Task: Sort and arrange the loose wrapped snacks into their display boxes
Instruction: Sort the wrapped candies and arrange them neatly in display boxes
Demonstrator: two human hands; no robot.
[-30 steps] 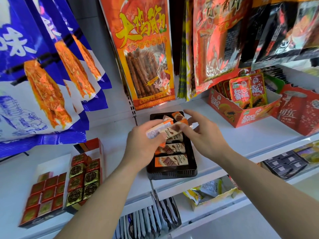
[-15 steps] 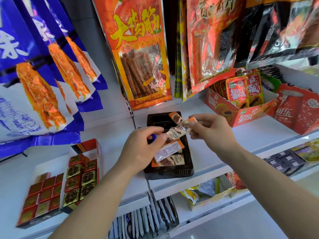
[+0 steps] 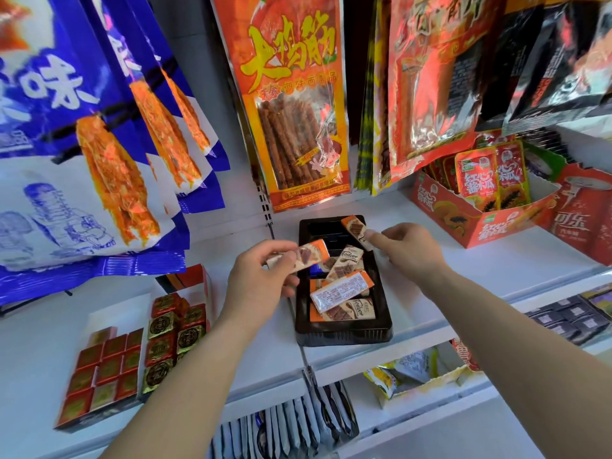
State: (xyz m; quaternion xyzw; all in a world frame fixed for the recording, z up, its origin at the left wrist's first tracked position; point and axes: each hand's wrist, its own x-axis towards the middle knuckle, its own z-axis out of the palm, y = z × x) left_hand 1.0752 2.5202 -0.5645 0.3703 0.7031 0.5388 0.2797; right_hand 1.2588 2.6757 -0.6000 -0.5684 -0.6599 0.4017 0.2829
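Note:
A black display tray (image 3: 344, 332) sits on the white shelf, holding several orange-and-cream wrapped chocolate bars (image 3: 342, 289) lying at mixed angles. My left hand (image 3: 261, 283) pinches one wrapped bar (image 3: 309, 256) just left of the tray's rim, above the shelf. My right hand (image 3: 410, 250) is at the tray's far right corner, its thumb and forefinger on another wrapped bar (image 3: 356, 230) that leans against the tray's back edge. The tray's far end is dark and bare.
A box of red and gold foil squares (image 3: 132, 356) stands at the left. A red carton of snack packets (image 3: 480, 207) sits at the right. Large snack bags (image 3: 291, 104) hang close above the tray. Lower shelves hold more packets (image 3: 291, 429).
My hands have drawn apart. The left hand took a bar out to the tray's left side; the right hand carried its bar toward the tray's far right corner.

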